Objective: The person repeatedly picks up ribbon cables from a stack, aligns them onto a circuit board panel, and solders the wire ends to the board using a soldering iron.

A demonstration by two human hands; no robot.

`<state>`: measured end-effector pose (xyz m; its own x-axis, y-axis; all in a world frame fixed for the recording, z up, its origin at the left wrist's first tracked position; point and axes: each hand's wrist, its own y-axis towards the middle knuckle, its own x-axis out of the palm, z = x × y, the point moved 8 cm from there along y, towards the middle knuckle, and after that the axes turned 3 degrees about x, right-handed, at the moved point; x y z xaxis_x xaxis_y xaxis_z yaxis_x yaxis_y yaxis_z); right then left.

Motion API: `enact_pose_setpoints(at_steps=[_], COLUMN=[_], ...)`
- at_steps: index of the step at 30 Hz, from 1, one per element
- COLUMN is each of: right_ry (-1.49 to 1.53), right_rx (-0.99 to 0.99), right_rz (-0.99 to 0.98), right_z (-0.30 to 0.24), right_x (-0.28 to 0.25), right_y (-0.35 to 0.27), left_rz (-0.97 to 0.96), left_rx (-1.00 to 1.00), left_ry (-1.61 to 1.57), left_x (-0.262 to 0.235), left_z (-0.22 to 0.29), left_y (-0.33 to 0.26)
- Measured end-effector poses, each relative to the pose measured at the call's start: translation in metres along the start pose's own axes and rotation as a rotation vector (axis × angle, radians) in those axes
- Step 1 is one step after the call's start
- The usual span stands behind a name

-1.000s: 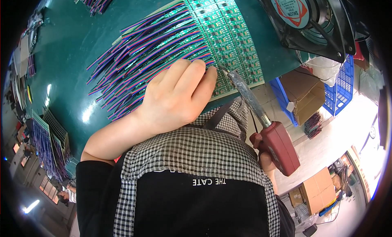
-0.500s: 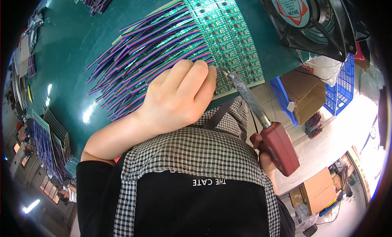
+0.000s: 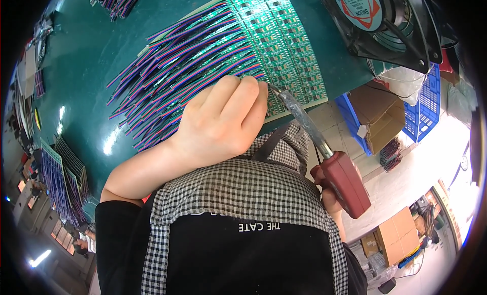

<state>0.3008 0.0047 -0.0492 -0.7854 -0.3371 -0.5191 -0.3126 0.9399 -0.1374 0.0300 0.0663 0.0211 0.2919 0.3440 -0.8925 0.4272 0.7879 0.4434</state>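
On the bench lies a green circuit board panel (image 3: pixel 291 46) of many small repeated boards. Rows of thin red, blue and black wires (image 3: pixel 177 74) fan out from it to the left. My left hand (image 3: pixel 220 115) rests over the panel's near part and the wires, its fingers curled together in a pinch; the fingertips and whatever they hold are hidden. A soldering iron (image 3: pixel 345 183) with a dark red pistol-shaped handle is gripped by my right hand (image 3: pixel 331 199), mostly hidden behind it. The iron's tip meets the panel just right of my left fingers.
A black fan (image 3: pixel 390 21) stands at the far right of the green bench (image 3: pixel 81 82). Wired boards (image 3: pixel 63 178) stand at the left edge; another wire bundle (image 3: pixel 119 0) lies at the back. Below right are a blue crate (image 3: pixel 423 104) and an open cardboard box (image 3: pixel 380 112).
The soldering iron and my right hand have shifted slightly left. The panel has slid a touch to the left, while my left hand stays almost still.
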Motion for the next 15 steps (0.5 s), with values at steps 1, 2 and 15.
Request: enact_pose_setpoints(at_steps=[1,2,15], right_ry=[-0.074,-0.074,0.293], right_rx=[-0.121,-0.122,0.196], right_rz=[0.007,0.006,0.088], right_z=[-0.009,-0.01,-0.008], right_x=[0.0,0.0,0.003], right_y=[0.001,0.0,0.011], left_rz=[0.035,0.036,-0.086], left_rx=[0.038,0.037,-0.019], left_ry=[0.025,0.026,-0.039], left_x=[-0.002,-0.002,-0.005], left_z=[0.002,0.002,0.003], left_y=[0.0,0.0,-0.001])
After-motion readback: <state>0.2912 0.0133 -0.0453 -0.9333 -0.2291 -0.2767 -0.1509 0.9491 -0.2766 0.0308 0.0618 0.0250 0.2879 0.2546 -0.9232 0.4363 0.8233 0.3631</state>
